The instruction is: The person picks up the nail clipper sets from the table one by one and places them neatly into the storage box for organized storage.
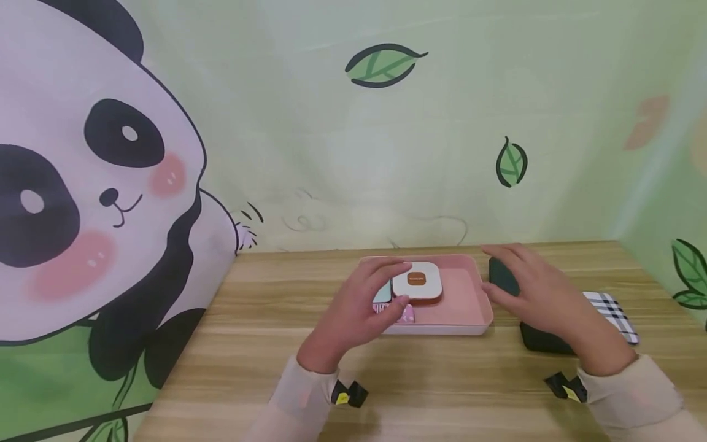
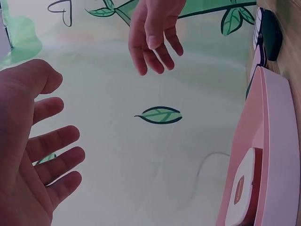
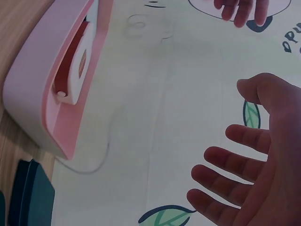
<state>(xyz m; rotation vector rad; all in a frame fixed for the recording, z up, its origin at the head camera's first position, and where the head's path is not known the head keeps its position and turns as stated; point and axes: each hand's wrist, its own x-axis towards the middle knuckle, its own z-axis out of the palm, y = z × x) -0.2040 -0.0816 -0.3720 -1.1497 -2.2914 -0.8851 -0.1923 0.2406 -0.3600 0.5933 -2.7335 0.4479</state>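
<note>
My left hand [image 1: 359, 304], fingers relaxed and holding nothing, is raised in front of a pink tray [image 1: 466, 301] and overlaps its left part in the head view. Inside the tray lies a white square case [image 1: 428, 274] with a brown label and a reddish-brown base. Beside it are a pale green item [image 1: 382, 294] and a small pink patterned item [image 1: 409, 314], both partly hidden by the left hand. My right hand [image 1: 544, 294] hovers at the tray's right side with spread, empty fingers. Both wrist views show the two hands raised above tray level.
Right of the tray, partly behind the right hand, is a dark green box [image 1: 501, 276]. A black case [image 1: 544, 341] and a black-and-white checked item [image 1: 613, 313] lie nearby on the wooden table [image 1: 265, 319]. A printed panda-and-leaf backdrop [image 1: 309, 153] stands behind.
</note>
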